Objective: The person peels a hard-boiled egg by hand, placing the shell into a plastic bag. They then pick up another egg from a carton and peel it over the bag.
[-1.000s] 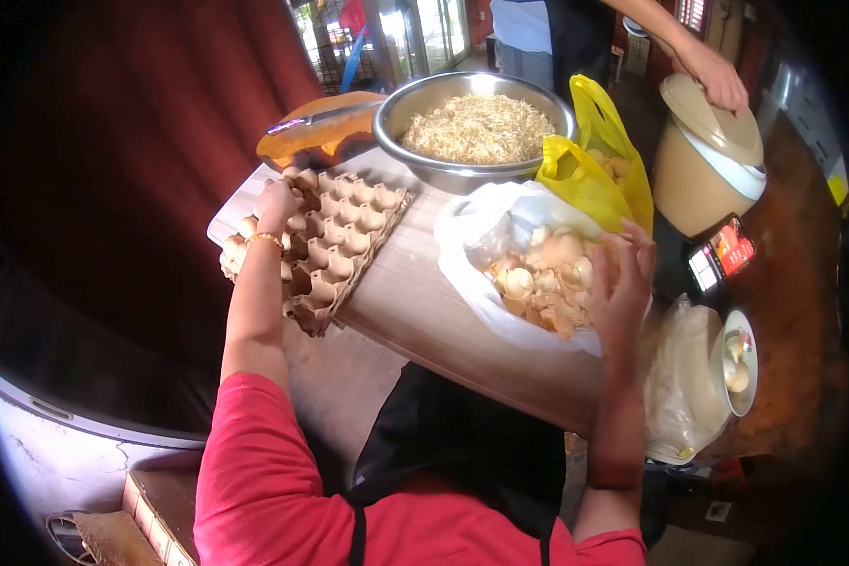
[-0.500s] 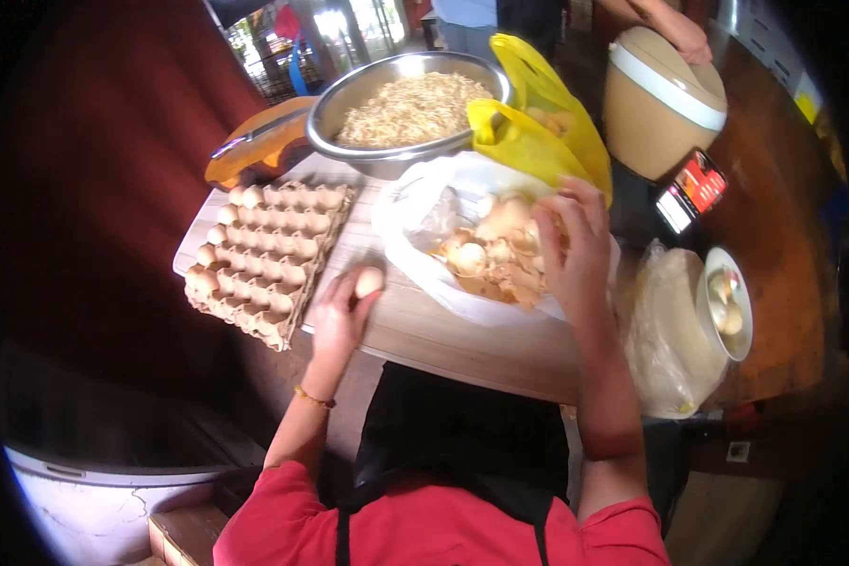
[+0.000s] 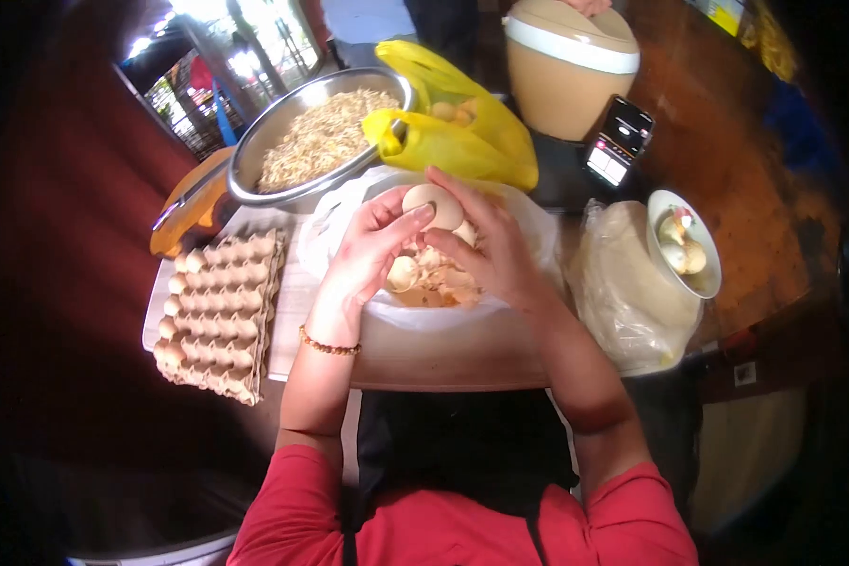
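Above the white plastic bag (image 3: 325, 226), my left hand (image 3: 373, 247) holds a pale egg (image 3: 431, 207) between thumb and fingers. My right hand (image 3: 495, 250) is at the egg's right side, its fingers spread around it and touching it or very near. Broken eggshells (image 3: 443, 278) lie in the bag below both hands. To the left is a cardboard egg tray (image 3: 222, 321), with several eggs along its left edge and the other cups bare.
Behind the bag stand a metal bowl (image 3: 245, 189) of shredded material and a yellow bag (image 3: 491, 151). On the right are a clear plastic bag (image 3: 623, 292), a bowl (image 3: 709, 255) with eggs, a phone (image 3: 620, 141) and a tan container (image 3: 561, 90), touched by another person's hand.
My left hand has lifted the egg from beside the tray to above the white bag. My right hand has come in to meet it. The view has shifted.
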Demonstrator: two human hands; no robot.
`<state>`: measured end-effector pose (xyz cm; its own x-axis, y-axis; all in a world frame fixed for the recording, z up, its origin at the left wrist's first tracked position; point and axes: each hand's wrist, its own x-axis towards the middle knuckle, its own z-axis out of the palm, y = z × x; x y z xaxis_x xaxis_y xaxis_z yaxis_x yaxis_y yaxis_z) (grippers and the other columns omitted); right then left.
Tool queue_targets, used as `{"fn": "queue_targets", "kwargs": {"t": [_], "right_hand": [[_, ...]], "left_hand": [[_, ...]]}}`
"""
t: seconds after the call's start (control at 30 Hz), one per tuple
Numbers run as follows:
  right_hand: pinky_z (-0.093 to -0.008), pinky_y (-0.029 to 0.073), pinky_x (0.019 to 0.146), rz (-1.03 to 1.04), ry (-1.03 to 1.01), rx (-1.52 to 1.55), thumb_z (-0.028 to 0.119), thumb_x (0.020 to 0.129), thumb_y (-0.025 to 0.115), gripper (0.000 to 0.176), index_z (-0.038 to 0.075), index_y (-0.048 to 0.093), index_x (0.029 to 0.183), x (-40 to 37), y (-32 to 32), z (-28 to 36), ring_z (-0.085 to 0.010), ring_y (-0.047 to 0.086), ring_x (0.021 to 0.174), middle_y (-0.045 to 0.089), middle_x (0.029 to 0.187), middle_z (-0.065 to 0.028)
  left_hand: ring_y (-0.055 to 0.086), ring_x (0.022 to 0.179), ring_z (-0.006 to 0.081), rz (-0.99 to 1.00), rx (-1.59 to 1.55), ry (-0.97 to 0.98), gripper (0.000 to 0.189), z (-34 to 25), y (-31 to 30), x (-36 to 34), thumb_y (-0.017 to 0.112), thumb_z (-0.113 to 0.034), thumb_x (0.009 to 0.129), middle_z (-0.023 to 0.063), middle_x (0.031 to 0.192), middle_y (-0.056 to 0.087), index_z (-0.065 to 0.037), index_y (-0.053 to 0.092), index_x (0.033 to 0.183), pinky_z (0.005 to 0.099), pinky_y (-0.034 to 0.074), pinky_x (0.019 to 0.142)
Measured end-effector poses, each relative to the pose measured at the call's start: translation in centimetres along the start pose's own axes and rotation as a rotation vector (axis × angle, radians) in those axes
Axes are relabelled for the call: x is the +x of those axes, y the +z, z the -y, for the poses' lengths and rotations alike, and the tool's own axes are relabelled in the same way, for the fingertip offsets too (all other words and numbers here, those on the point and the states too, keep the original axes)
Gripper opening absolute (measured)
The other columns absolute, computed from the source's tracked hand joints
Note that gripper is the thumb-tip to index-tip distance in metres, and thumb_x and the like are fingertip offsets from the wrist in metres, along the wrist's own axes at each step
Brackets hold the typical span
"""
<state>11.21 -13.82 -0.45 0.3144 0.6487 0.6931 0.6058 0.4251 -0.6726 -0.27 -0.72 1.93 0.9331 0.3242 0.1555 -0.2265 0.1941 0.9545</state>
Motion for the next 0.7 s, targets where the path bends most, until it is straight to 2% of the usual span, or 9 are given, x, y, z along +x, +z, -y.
{"fn": "queue_targets", "kwargs": {"t": [0.1,0.23,0.3,0.5,0.7], "right_hand": [[-0.0345,0.047,0.09,-0.08,0.019,-0.017,0.018,0.082,0.071,0.062,0.002,0.044,0.136,0.0,-0.8,-0.6,-0.0277,0.061,0.108,0.058,0.122,-0.0213],[-0.0351,0.047,0.089,-0.062,0.064,-0.014,0.017,0.084,0.069,0.058,0.002,0.046,0.135,-0.2,-0.6,-1.2,-0.0285,0.062,0.106,0.061,0.117,-0.0213],[-0.0316,0.045,0.093,-0.04,0.076,0.048,0.011,0.085,0.067,0.051,0.008,0.051,0.133,-0.3,-0.2,-1.5,-0.0208,0.06,0.109,0.061,0.121,-0.0157],[-0.0335,0.045,0.093,-0.029,0.072,-0.044,0.012,0.086,0.064,0.048,0.008,0.052,0.132,-0.2,0.1,-1.2,-0.0263,0.06,0.109,0.061,0.12,-0.017],[-0.0331,0.045,0.094,-0.056,0.001,-0.069,0.01,0.088,0.061,0.045,0.006,0.052,0.132,-0.2,0.5,-1.5,-0.0257,0.059,0.112,0.06,0.122,-0.0168]], "left_hand": [[0.058,0.08,0.0044,-0.009,-0.037,-0.005,0.03,1.3,0.3,1.5,0.058,-0.015,0.093,0.0034,0.099,0.066,0.003,0.058,0.118,0.0184,0.044,0.068],[0.058,0.08,0.0048,-0.064,-0.055,0.042,0.032,2.7,0.1,1.4,0.057,-0.014,0.094,0.0033,0.1,0.066,0.003,0.057,0.12,0.0188,0.045,0.069],[0.058,0.08,0.0051,-0.058,-0.052,0.024,0.032,2.7,-0.5,1.0,0.057,-0.014,0.094,0.0035,0.1,0.066,0.003,0.057,0.12,0.019,0.045,0.069],[0.059,0.084,0.0059,-0.033,-0.029,0.041,0.031,2.6,-1.1,0.6,0.058,-0.014,0.093,0.0033,0.1,0.066,0.002,0.057,0.12,0.0198,0.046,0.069],[0.06,0.085,0.0062,-0.063,0.009,0.043,0.032,2.5,-1.0,0.4,0.059,-0.014,0.092,0.0024,0.1,0.066,0.002,0.058,0.12,0.0206,0.046,0.07]]}}
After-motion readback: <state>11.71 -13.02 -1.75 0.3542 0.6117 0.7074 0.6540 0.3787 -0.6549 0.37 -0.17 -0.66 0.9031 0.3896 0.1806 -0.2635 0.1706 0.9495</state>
